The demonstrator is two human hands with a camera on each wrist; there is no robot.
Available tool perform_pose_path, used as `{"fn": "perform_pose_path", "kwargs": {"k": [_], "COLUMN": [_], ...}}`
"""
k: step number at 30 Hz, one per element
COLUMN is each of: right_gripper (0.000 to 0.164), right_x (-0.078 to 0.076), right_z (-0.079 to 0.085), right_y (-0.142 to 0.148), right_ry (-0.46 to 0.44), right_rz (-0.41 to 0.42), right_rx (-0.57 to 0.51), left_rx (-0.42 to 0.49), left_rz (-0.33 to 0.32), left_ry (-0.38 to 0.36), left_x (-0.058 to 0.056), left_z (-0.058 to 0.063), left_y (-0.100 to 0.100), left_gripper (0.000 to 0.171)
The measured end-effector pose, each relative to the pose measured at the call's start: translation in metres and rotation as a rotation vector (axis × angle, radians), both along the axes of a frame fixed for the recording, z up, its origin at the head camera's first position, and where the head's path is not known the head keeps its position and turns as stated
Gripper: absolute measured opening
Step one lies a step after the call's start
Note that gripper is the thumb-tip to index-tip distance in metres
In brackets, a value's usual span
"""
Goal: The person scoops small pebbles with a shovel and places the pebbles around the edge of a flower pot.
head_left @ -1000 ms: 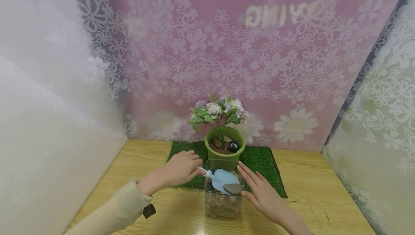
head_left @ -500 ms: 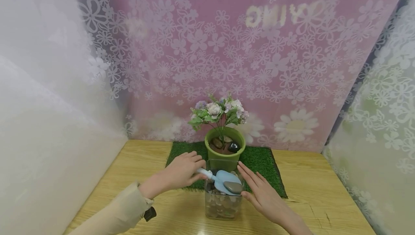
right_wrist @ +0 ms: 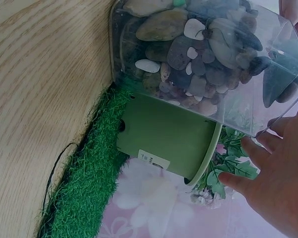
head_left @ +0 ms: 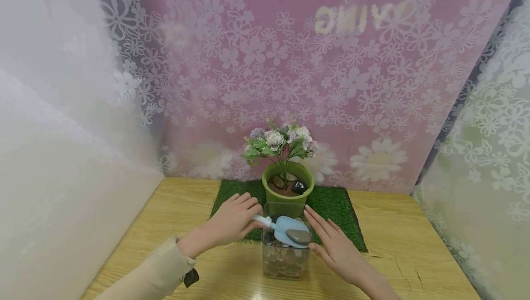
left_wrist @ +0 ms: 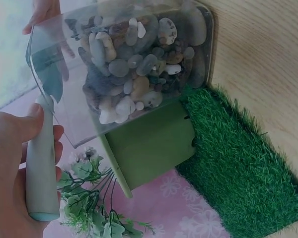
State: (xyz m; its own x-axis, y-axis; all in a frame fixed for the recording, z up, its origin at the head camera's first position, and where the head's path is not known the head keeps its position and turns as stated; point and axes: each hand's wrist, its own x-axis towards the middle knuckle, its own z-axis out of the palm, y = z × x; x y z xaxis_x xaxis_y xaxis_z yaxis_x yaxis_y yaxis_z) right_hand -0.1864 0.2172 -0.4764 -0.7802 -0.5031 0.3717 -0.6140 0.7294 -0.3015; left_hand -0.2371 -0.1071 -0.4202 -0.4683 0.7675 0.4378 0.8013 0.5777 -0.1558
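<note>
In the head view my left hand (head_left: pixel 236 217) grips the pale handle of a small light-blue trowel (head_left: pixel 285 227). A smooth grey stone (head_left: pixel 299 236) lies on the trowel's blade, which is inside the top of a clear plastic container (head_left: pixel 285 270). Pebbles (left_wrist: pixel 134 69) of several colours fill the lower part of that container, as the left wrist view shows. My right hand (head_left: pixel 337 254) has its fingers extended along the container's right rim. From the left wrist, the trowel handle (left_wrist: pixel 42 168) is seen wrapped by fingers and thumb.
Behind the container a green flowerpot (head_left: pixel 290 203) holds artificial flowers (head_left: pixel 274 139), with a few large stones on its brown filling. It stands on a green turf mat (head_left: pixel 335 212) on the wooden table (head_left: pixel 397 231). A pink floral curtain (head_left: pixel 265 74) hangs behind.
The trowel has shifted slightly, its handle tilting a little lower, with the grey stone still on the blade. My left hand moved slightly right; my right hand stays at the container's rim.
</note>
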Motion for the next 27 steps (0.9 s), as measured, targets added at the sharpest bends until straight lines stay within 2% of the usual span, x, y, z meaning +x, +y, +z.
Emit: {"fn": "perform_pose_path", "kwargs": {"k": [5, 11, 19, 21, 27], "right_gripper": [0.073, 0.073, 0.076, 0.078, 0.08], "right_x": [0.0, -0.001, 0.0, 0.001, 0.0], "right_z": [0.001, 0.0, 0.002, 0.003, 0.007], "right_y": [0.0, 0.0, 0.0, 0.0, 0.0], "right_ry": [0.0, -0.01, 0.029, 0.049, 0.187], "right_rz": [-0.001, 0.0, -0.006, -0.01, -0.009], "right_rx": [0.002, -0.007, 0.021, 0.04, 0.121], "left_rx": [0.019, 0.033, 0.089, 0.097, 0.113], "left_rz": [0.002, 0.019, 0.038, 0.048, 0.079], "left_ry": [-0.012, -0.069, -0.072, -0.082, -0.09], "left_x": [0.001, 0.002, 0.002, 0.003, 0.0], "left_z": [-0.001, -0.003, -0.005, -0.003, 0.005], "left_y": [0.0, -0.004, -0.016, -0.019, -0.029], "left_gripper": [0.024, 0.022, 0.02, 0.02, 0.018]}}
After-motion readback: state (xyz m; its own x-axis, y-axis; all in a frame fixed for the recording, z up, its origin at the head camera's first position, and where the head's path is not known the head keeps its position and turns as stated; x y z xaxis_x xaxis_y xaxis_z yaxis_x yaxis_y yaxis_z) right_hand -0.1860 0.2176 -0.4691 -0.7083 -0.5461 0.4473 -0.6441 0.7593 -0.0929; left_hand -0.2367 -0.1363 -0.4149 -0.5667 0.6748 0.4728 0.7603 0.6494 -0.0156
